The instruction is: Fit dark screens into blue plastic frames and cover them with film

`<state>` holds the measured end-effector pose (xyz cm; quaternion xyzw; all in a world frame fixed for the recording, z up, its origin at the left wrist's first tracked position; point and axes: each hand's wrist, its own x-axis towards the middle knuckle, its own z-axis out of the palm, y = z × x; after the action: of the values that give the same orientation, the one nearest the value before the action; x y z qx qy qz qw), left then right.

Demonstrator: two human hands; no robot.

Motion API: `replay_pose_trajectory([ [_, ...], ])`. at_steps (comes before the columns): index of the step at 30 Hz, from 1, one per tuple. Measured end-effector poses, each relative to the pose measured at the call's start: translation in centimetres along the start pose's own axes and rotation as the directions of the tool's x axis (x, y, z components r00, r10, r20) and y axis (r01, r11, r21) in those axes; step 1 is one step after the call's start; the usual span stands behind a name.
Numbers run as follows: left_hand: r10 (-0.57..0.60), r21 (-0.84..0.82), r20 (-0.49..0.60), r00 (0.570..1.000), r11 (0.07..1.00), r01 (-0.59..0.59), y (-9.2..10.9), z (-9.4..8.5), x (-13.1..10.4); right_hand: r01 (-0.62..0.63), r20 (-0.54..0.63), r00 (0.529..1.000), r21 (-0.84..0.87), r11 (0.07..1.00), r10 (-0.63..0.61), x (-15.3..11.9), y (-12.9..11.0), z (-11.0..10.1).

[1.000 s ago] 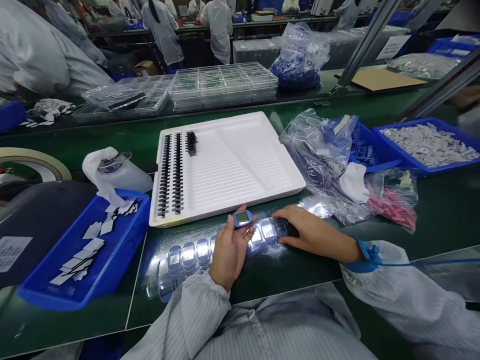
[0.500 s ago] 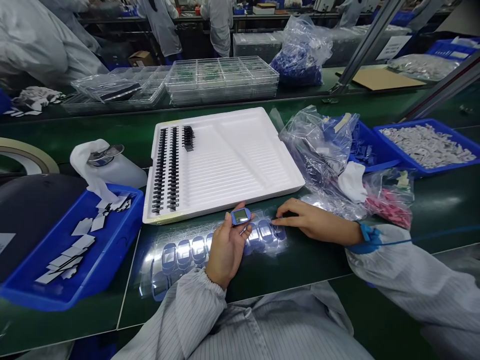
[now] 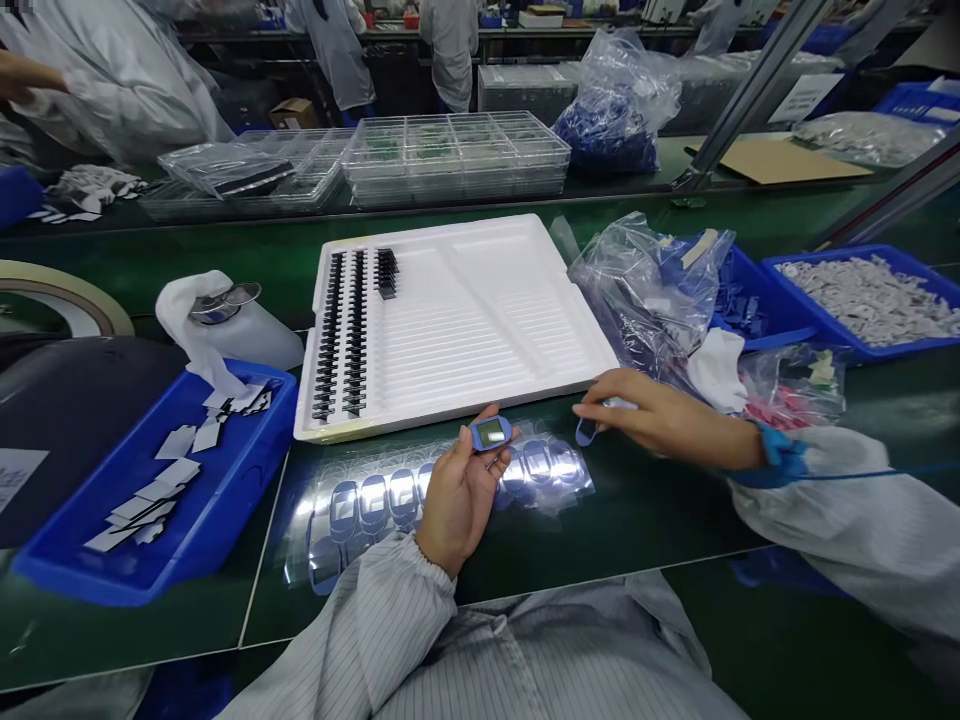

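My left hand (image 3: pixel 463 495) is closed around a small blue device with a dark display (image 3: pixel 491 433), held screen up. Pinched in the fingertips of my right hand (image 3: pixel 649 410) is a blue-rimmed oval sticker (image 3: pixel 586 431), hanging just beyond the right end of a clear sticker sheet (image 3: pixel 345 512). That sheet lies on the green bench below my left hand and bears a row of similar blue-framed stickers. My left hand and forearm hide its middle. Behind both hands sits a white foam tray (image 3: pixel 480 330) with rows of black parts (image 3: pixel 355 335) at its left.
On the left stands a blue bin (image 3: pixel 247 490) of white cards, with a white bottle (image 3: pixel 274 335) behind it. Plastic bags (image 3: pixel 637 290) and a tray of white parts (image 3: pixel 874 300) lie to the right. Clear compartment boxes (image 3: pixel 457 165) line the back; co-workers stand beyond.
My right hand has lifted from the sheet's right end and moved right, with a blue-rimmed sticker now in its fingers. My left hand still holds the blue device.
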<state>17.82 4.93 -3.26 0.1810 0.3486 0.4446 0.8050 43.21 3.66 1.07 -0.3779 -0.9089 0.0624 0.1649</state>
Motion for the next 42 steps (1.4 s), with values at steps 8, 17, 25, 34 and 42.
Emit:
replay_pose_trajectory([
  [8, 0.053, -0.060, 0.191, 0.980, 0.997, -0.042, -0.6, -0.9, 0.2, -0.001, -0.073, 0.997, -0.096, 0.995, -0.006, 5.1, -5.2, -0.1],
  [17, 0.049, -0.117, 0.241, 0.969, 0.993, -0.021, -0.6, -1.0, 0.1, -0.033, -0.024, 0.999, -0.098, 0.995, 0.031, 6.5, -6.2, 2.0],
  [25, 0.038, -0.136, 0.257, 0.966, 0.991, -0.002, -0.5, -0.9, -0.1, -0.058, -0.063, 0.997, -0.093, 0.994, 0.052, 6.8, -6.9, 2.0],
  [34, 0.009, -0.099, 0.242, 0.970, 0.995, 0.015, -0.3, -0.8, -0.2, -0.091, -0.034, 0.996, -0.126, 0.988, 0.087, 7.0, -7.3, 2.2],
  [42, 0.070, -0.036, 0.249, 0.966, 0.997, -0.063, -0.2, -0.2, -0.7, -0.195, -0.180, 0.964, 0.019, 0.981, 0.196, 6.5, -7.9, 3.8],
])
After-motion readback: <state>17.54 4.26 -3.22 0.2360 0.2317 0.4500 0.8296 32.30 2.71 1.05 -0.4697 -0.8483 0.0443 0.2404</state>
